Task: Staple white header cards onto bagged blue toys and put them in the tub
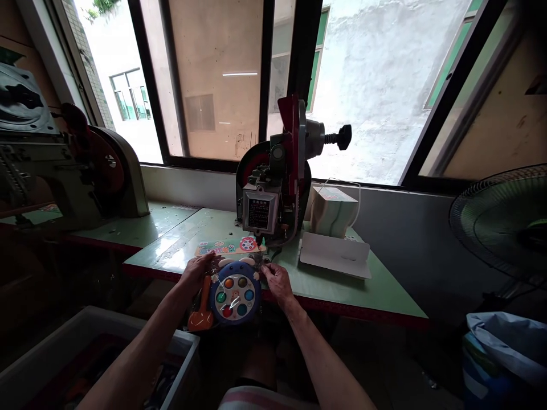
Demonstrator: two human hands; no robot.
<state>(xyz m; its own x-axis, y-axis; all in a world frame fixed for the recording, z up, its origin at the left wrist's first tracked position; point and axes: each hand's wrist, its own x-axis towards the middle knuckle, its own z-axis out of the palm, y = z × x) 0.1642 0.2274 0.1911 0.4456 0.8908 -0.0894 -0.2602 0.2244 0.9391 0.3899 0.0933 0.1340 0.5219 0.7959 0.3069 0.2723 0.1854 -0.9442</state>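
Observation:
Between my hands hangs a clear plastic bag holding a round blue toy point(236, 291) with coloured buttons and an orange toy hammer point(201, 310). A printed header card point(217, 246) lies along the bag's top edge, its right part under the head of a stapling machine point(273, 188). My left hand point(197, 270) is closed on the bag's upper left corner. At the upper right corner, my right hand point(277, 282) pinches the bag between thumb and fingers. The exact spot where the card meets the machine is too dark to make out.
A stack of cards point(333, 210) and a folded white card piece point(335, 256) sit right of the machine on the green table point(384, 290). A white crate point(183, 341) stands lower left. Another machine point(106, 171) is at left, a fan point(508, 222) at right.

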